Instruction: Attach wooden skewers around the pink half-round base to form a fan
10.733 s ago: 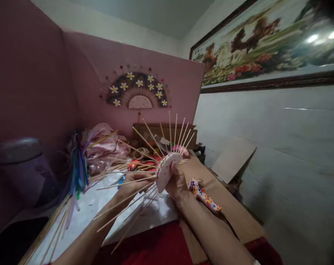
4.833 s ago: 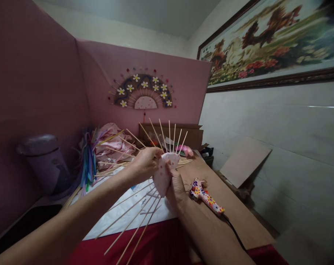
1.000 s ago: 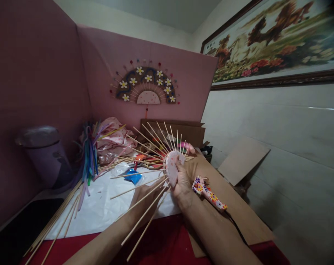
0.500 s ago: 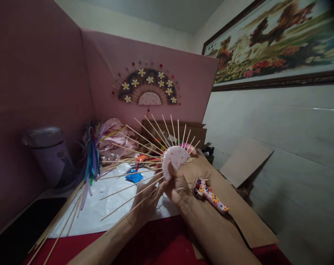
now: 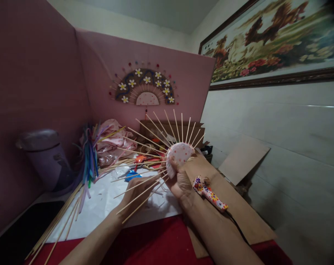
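My right hand grips a pale half-disc with reddish dots, its thumb pressed on the front face. Thin wooden sticks fan out from the curved edge, upward and to the left. Behind the lower left sticks, my left hand is bent, with its fingers closed near their inner ends; the fingertips are partly hidden. A glue gun in flowered wrapping lies on a brown cardboard sheet to the right of my right wrist.
A finished flowered fan hangs on the pink partition. Loose sticks, coloured pipe cleaners, a blue packet and orange-handled scissors lie around the white sheet. At the left stands a purple bin.
The half-disc and its sticks have shifted slightly right and turned a little. My left hand has slid left, away from the half-disc, along the lower sticks. My right hand keeps its hold.
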`<state>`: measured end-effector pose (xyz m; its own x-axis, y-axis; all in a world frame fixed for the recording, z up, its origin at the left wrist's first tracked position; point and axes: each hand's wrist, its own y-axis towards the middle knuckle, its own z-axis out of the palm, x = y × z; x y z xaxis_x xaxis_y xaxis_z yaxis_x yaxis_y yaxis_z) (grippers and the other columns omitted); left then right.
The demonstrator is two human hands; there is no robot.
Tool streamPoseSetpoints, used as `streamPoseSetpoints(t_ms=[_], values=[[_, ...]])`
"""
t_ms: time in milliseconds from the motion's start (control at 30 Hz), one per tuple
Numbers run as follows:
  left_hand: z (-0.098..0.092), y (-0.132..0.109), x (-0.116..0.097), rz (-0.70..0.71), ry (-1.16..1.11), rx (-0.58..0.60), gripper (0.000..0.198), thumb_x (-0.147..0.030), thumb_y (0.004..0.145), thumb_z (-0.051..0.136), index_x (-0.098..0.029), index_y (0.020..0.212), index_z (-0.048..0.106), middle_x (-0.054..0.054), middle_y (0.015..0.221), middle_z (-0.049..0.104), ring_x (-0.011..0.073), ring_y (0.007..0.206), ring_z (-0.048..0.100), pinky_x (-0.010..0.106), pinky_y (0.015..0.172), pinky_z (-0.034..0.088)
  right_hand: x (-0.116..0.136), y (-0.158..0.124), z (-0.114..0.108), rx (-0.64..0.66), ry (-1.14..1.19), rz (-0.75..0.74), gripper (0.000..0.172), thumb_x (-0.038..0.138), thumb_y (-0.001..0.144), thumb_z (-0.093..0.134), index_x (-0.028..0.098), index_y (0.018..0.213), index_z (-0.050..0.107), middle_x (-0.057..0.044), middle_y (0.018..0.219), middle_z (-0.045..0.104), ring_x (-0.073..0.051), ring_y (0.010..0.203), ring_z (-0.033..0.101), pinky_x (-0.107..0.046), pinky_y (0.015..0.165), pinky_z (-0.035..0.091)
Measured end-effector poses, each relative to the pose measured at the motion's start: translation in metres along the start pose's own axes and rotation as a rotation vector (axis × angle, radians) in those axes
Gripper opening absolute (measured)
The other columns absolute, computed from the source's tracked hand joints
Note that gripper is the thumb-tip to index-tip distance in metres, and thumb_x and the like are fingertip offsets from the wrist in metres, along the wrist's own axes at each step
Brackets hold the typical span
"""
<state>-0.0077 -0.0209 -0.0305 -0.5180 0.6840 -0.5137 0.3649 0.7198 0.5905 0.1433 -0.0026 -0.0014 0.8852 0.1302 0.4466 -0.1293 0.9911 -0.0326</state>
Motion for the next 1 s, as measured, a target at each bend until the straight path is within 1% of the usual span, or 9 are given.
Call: streamPoseSetpoints(t_ms=[67, 133, 233, 333, 433, 533, 667, 767, 1000], values=[[-0.007, 0.005, 0.004, -0.115, -0.085, 0.006, 0.025, -0.028, 0.082, 0.047, -0.016, 0.081, 0.069, 0.000, 0.056, 0.056, 0.0094, 0.051, 0.047, 0.019, 0.049, 0.038, 0.004, 0.003, -0.002, 0.011, 0.014, -0.003, 0.020, 0.014, 0.059, 0.070, 0.016, 0.076, 0.061, 0.003, 0.061, 0.066, -0.010, 0.055, 0.059, -0.022, 0.053, 0.049], [-0.015, 0.009, 0.010, -0.206, -0.160, -0.052, 0.028, -0.033, 0.079, 0.051, -0.014, 0.065, 0.066, 0.000, 0.053, 0.054, 0.0101, 0.052, 0.048, 0.020, 0.052, 0.039, 0.008, 0.006, -0.003, 0.007, 0.011, -0.012, 0.019, 0.015, 0.059, 0.071, 0.017, 0.075, 0.060, 0.004, 0.060, 0.065, -0.010, 0.053, 0.058, -0.021, 0.050, 0.047], [-0.028, 0.015, 0.018, -0.302, -0.300, -0.142, 0.030, -0.038, 0.075, 0.056, -0.013, 0.059, 0.061, 0.000, 0.051, 0.050, 0.0099, 0.049, 0.046, 0.020, 0.047, 0.037, 0.012, 0.011, -0.006, -0.026, -0.034, -0.019, 0.016, 0.018, 0.061, 0.070, 0.017, 0.072, 0.059, 0.003, 0.059, 0.065, -0.010, 0.052, 0.057, -0.021, 0.049, 0.046], [-0.039, 0.019, 0.017, -0.381, -0.429, -0.220, 0.031, -0.041, 0.071, 0.059, -0.012, 0.059, 0.055, -0.003, 0.049, 0.045, 0.0073, 0.044, 0.040, 0.019, 0.041, 0.031, 0.013, 0.013, -0.008, -0.048, -0.035, -0.036, 0.016, 0.017, 0.062, 0.070, 0.017, 0.073, 0.058, 0.004, 0.059, 0.065, -0.009, 0.052, 0.057, -0.020, 0.049, 0.046], [-0.047, 0.021, 0.013, -0.391, -0.468, -0.316, 0.031, -0.040, 0.071, 0.059, -0.013, 0.057, 0.052, -0.004, 0.047, 0.042, 0.0059, 0.042, 0.037, 0.018, 0.040, 0.029, 0.014, 0.013, -0.008, -0.079, -0.029, -0.074, 0.018, 0.014, 0.060, 0.070, 0.018, 0.074, 0.058, 0.005, 0.058, 0.064, -0.008, 0.050, 0.056, -0.020, 0.047, 0.047], [-0.052, 0.021, 0.012, -0.415, -0.466, -0.392, 0.026, -0.037, 0.071, 0.058, -0.013, 0.063, 0.056, -0.006, 0.043, 0.039, 0.0056, 0.038, 0.033, 0.018, 0.037, 0.026, 0.015, 0.013, -0.007, -0.112, -0.044, -0.091, 0.019, 0.012, 0.058, 0.069, 0.017, 0.073, 0.058, 0.004, 0.058, 0.065, -0.009, 0.050, 0.057, -0.021, 0.046, 0.047], [-0.054, 0.019, 0.016, -0.327, -0.331, -0.482, 0.021, -0.034, 0.070, 0.061, -0.013, 0.066, 0.062, -0.003, 0.050, 0.050, 0.0079, 0.046, 0.043, 0.019, 0.043, 0.033, 0.015, 0.015, -0.009, -0.154, -0.060, -0.090, 0.019, 0.013, 0.059, 0.069, 0.017, 0.075, 0.059, 0.003, 0.059, 0.065, -0.010, 0.050, 0.058, -0.021, 0.046, 0.048], [-0.055, 0.017, 0.018, -0.269, -0.248, -0.521, 0.021, -0.033, 0.070, 0.062, -0.013, 0.067, 0.064, -0.001, 0.057, 0.056, 0.0101, 0.054, 0.048, 0.019, 0.049, 0.037, 0.015, 0.017, -0.011, -0.140, -0.040, -0.079, 0.019, 0.013, 0.060, 0.069, 0.017, 0.075, 0.059, 0.003, 0.059, 0.065, -0.009, 0.049, 0.058, -0.020, 0.046, 0.047], [-0.060, 0.016, 0.014, -0.233, -0.161, -0.552, 0.020, -0.032, 0.069, 0.063, -0.013, 0.067, 0.068, 0.000, 0.058, 0.062, 0.0111, 0.054, 0.053, 0.020, 0.050, 0.040, 0.019, 0.020, -0.013, -0.089, -0.056, -0.109, 0.017, 0.014, 0.060, 0.069, 0.017, 0.073, 0.059, 0.004, 0.054, 0.063, -0.009, 0.043, 0.054, -0.020, 0.042, 0.046]])
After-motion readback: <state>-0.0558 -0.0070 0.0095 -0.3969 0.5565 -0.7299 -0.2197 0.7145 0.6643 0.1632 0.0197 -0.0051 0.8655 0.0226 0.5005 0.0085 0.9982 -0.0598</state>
